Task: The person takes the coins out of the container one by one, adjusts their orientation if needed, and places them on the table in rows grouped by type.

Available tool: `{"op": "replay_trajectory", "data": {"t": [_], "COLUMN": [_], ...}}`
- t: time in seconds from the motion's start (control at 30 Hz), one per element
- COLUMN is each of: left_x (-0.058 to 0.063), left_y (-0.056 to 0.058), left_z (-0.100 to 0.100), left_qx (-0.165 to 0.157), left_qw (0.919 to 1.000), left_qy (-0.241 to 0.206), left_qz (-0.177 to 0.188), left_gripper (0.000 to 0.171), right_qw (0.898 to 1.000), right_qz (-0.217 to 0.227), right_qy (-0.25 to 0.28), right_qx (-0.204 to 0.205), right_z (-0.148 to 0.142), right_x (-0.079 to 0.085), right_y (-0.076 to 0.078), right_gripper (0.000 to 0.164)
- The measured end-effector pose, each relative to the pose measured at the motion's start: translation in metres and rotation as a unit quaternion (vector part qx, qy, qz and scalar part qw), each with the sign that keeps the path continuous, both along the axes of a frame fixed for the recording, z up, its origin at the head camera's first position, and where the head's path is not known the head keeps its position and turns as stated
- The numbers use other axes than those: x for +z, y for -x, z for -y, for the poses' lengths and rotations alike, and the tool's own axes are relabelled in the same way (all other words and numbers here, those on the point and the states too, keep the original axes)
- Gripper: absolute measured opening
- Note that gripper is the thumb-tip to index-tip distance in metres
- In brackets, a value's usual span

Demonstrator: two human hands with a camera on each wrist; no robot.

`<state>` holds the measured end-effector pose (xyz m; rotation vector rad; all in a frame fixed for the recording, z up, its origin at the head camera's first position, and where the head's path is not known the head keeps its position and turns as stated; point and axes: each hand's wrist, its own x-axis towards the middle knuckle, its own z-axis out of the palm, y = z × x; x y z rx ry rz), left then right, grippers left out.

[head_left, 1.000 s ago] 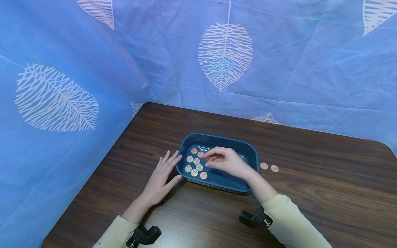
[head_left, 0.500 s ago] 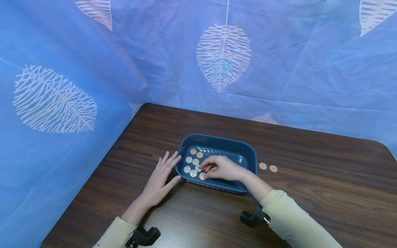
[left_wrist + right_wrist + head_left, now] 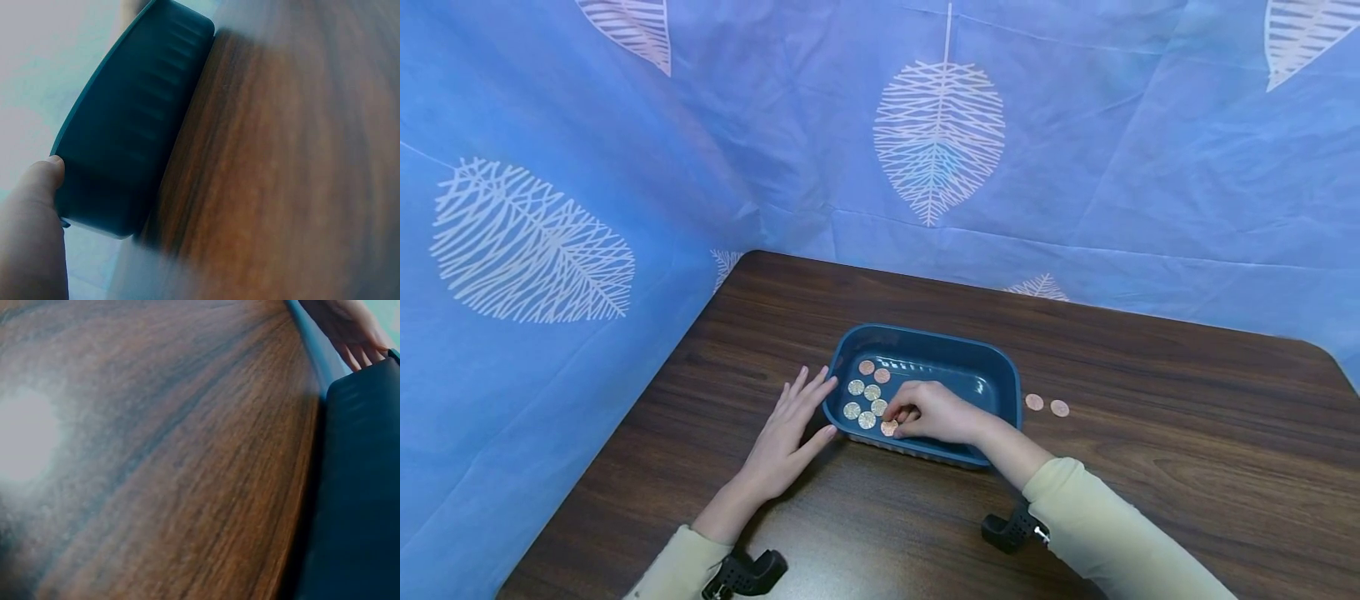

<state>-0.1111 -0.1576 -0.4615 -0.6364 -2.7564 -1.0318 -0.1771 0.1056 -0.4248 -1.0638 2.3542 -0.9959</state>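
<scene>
Wrist cameras (image 3: 752, 573): You wear a black one on each wrist. Lift your right wrist high enough that its camera does not bump the tub.
Left hand (image 3: 786, 442): Your fingers are spread and touch the left end of the blue tub (image 3: 917, 449). A soft push is enough to stop it sliding on the brown table (image 3: 1187, 467).
Right hand (image 3: 938, 414): It is inside the tub, fingers bent, with thumb and pointer finger pinching the near copper coin (image 3: 889, 427).
Near copper coin: It is in the left part of the tub, close to the near wall. I cannot tell if it is off the floor. Hold it by its edge, and let both fingers loose together if you set it down, so it does not flip.
Gold coins (image 3: 867, 420): Five lie flat to the left, one just beside your pointer finger. Go slowly so you do not nudge it.
Loose copper coins (image 3: 1034, 402): Two sit on the table, right of the tub. Mind your sleeve there.
Far copper coins (image 3: 882, 376): Two lie flat near the tub's far left corner.
</scene>
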Motion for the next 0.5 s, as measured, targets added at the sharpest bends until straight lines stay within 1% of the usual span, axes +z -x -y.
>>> {"op": "replay_trajectory", "data": {"t": [0.13,0.23,0.37,0.5], "left_x": [0.0001,-0.0002,-0.0006,-0.0010], "left_y": [-0.0004,-0.0004,-0.0004,-0.0002], "left_z": [0.0006,0.0013,0.0018,0.0020], "left_qx": [-0.001,-0.003,-0.006,-0.008], "left_qw": [1.0000,0.9999,0.9998,0.9997], "left_qy": [-0.002,-0.005,-0.007,-0.008], "left_qz": [-0.001,-0.008,-0.020,-0.021], "left_gripper": [0.058,0.058,0.058,0.058], "right_qw": [1.000,1.000,1.000,0.999], "right_qz": [-0.012,-0.020,-0.009,0.006], "right_qy": [-0.008,-0.018,-0.028,-0.037], "right_qx": [-0.003,-0.003,-0.001,0.004], "right_z": [0.0026,0.0038,0.0050,0.0063], "right_x": [0.0006,0.0003,-0.0002,0.0002], "right_y": [-0.0016,-0.0023,-0.0024,-0.0024], "right_gripper": [0.018,0.017,0.014,0.013]}}
